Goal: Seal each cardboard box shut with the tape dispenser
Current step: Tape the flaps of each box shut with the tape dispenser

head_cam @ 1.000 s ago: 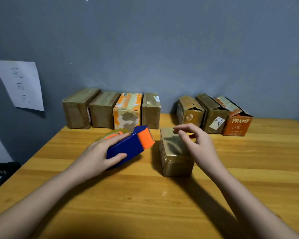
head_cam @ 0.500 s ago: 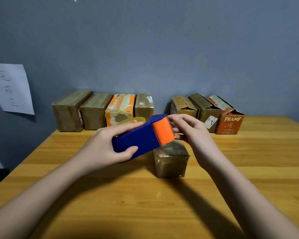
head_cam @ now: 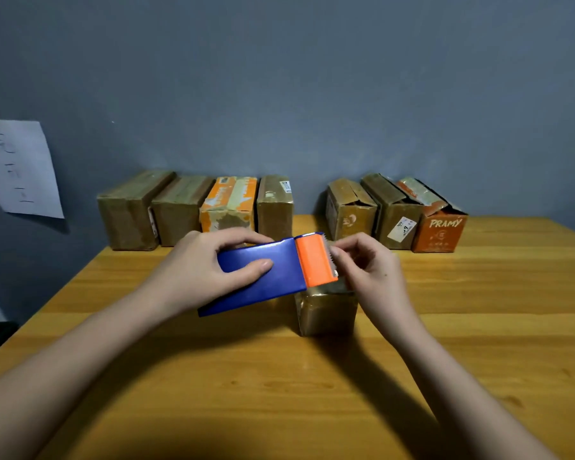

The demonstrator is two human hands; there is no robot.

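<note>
Wood makes up the table [head_cam: 478,327], and a gray wall [head_cam: 312,78] stands behind it. One small box [head_cam: 326,312] sits near the middle of the table. Just above it is the tape dispenser [head_cam: 273,272], blue with an orange end. The left hand [head_cam: 200,270] grips the blue part, thumb on the side and fingers curled over the top. At 3 o'clock from the orange end, the right hand [head_cam: 370,272] pinches at the toothed edge, likely on the loose end of the tape, though the tape itself is too hard to see.

At 12 o'clock, along the wall, four boxes [head_cam: 193,210] stand in a row. At 1 o'clock stand three more boxes [head_cam: 395,214], and their flaps look partly open. A paper [head_cam: 17,167] hangs on the wall at 10 o'clock.

The step seems to be getting the tape started. Next, the tape end must be pulled out, stuck down on the box, and run along the top.
</note>
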